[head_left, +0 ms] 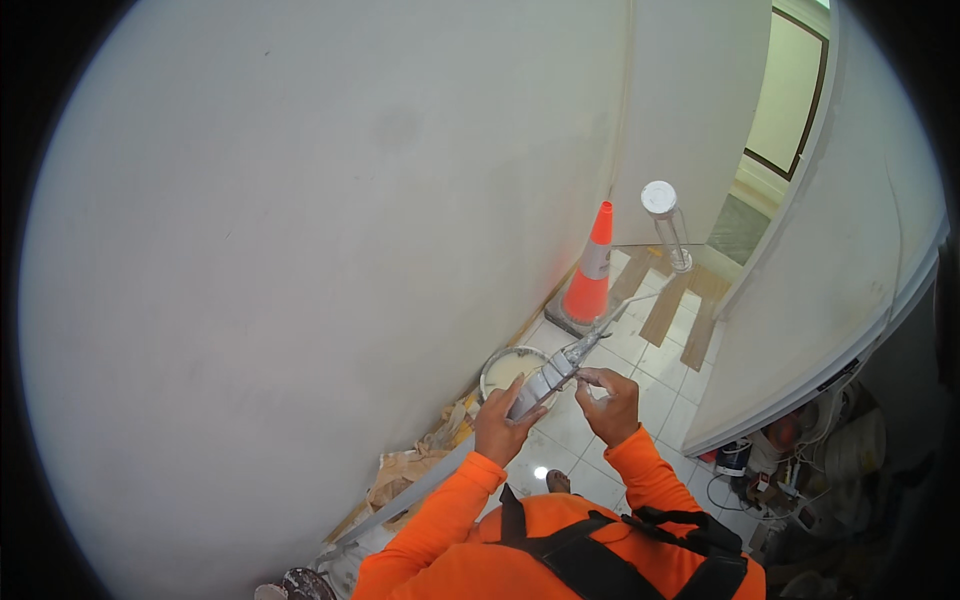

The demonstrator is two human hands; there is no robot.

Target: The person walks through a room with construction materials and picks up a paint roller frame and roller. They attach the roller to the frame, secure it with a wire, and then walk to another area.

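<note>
Above the tiled floor (640, 375), near the foot of the big white wall (300, 250), a paint roller frame (600, 320) is held up between both hands. Its grey, paint-smeared handle (545, 382) slants up and to the right, and its thin wire arm runs on to a white roller sleeve (668, 222) seen almost end-on. The left hand (503, 425) is wrapped around the lower part of the handle, fingers curled shut on it. The right hand (610, 405) sits just beside it, its fingertips pinching the handle's upper end where the wire begins. Both forearms wear bright orange sleeves. Directly beneath the handle stands a round paint bucket (508, 368) with pale paint inside, close against the wall. Farther along the wall's base stands an orange traffic cone (592, 270) with a white band, and past it some wooden planks (668, 305) lie on the tiles. Crumpled brown paper (405, 470) lies along the wall near the left elbow. Buckets and cables clutter the lower right corner (800, 450).
</note>
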